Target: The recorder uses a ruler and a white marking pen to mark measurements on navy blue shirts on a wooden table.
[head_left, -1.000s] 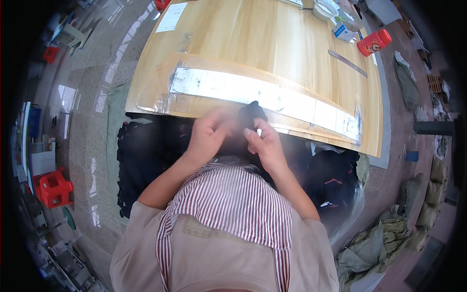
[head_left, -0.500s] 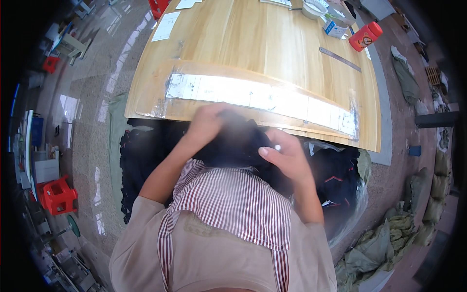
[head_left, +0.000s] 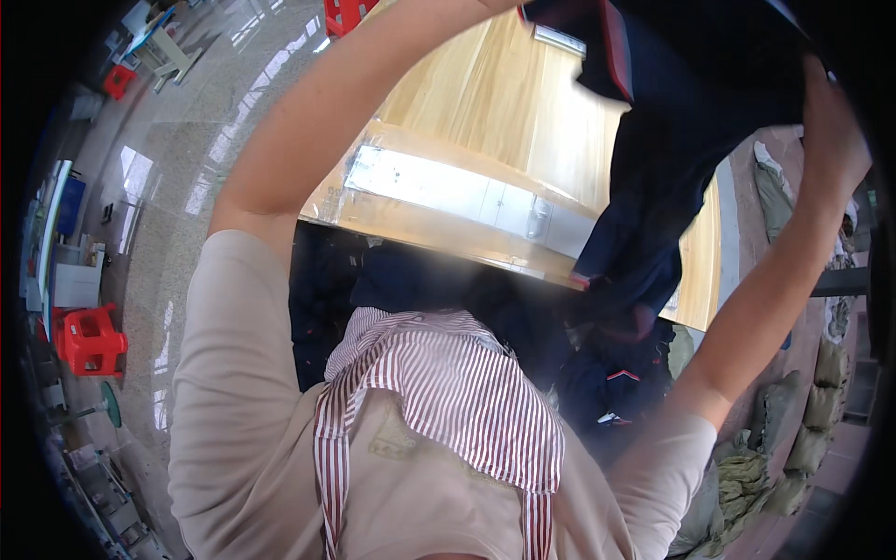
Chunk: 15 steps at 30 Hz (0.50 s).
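Note:
A dark navy garment (head_left: 719, 84) with red and white trim is held up and spread above the table. Its long lower part hangs down past the table's near edge, blurred. My right hand (head_left: 835, 131) is closed on the garment's right side at the upper right. At the top edge of the picture my left hand (head_left: 504, 4) meets the garment's left corner, which hangs from it; most of those fingers are cut off from view. More dark navy garments (head_left: 621, 378) with red trim lie in front of me, below the table edge.
The wooden table (head_left: 457, 84) has a long white paper strip (head_left: 467, 194) under clear tape along its near edge. Red stools (head_left: 93, 341) stand on the shiny floor at left. Olive fabric bundles (head_left: 747, 481) lie at right. A striped apron (head_left: 457, 401) covers my front.
Both hands have risen from close to my apron, spreading far apart. The bunched dark cloth is now opened out and lifted over the table's right part.

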Each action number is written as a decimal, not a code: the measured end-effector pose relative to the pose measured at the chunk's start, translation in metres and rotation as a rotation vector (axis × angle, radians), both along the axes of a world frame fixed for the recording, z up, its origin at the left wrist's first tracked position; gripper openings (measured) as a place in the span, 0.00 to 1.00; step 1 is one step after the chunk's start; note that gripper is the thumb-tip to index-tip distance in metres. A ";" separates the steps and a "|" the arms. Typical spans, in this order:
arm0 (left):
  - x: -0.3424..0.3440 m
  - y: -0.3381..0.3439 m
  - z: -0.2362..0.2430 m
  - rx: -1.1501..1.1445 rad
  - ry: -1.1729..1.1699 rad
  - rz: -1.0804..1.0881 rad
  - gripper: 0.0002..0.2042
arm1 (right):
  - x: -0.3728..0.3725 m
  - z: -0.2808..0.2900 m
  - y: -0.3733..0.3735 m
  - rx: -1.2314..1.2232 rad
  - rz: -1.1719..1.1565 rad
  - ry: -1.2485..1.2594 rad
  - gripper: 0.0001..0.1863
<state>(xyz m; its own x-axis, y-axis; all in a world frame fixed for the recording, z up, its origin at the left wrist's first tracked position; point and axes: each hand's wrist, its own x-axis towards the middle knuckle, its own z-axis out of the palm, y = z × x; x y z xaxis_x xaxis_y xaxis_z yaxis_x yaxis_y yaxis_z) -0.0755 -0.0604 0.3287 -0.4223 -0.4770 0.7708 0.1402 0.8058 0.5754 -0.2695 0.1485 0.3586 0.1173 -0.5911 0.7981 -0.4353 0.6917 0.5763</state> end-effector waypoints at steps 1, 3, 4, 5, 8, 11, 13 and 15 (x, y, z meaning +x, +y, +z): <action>0.001 -0.014 -0.001 0.160 0.070 -0.124 0.05 | 0.028 -0.010 -0.012 -0.134 0.128 -0.100 0.12; 0.003 -0.078 -0.062 -0.220 0.242 -0.358 0.06 | 0.041 -0.046 -0.028 -0.195 0.295 -0.239 0.15; 0.013 -0.087 -0.087 -0.175 0.165 -0.333 0.08 | 0.048 -0.082 -0.027 -0.107 0.521 -0.348 0.16; 0.038 -0.117 -0.139 -0.216 -0.070 -0.150 0.08 | 0.088 -0.126 -0.049 -0.180 0.548 -0.514 0.13; 0.080 -0.106 -0.225 -0.205 -0.249 -0.129 0.07 | 0.122 -0.235 -0.049 -0.045 0.785 -0.878 0.11; 0.127 -0.098 -0.282 -0.024 -0.445 -0.127 0.07 | 0.165 -0.324 -0.043 0.081 0.659 -1.264 0.10; 0.150 -0.094 -0.305 0.172 -0.440 -0.131 0.07 | 0.184 -0.337 -0.041 0.100 0.565 -1.300 0.12; 0.160 -0.086 -0.314 0.228 -0.414 -0.123 0.06 | 0.183 -0.342 -0.042 0.042 0.541 -1.280 0.13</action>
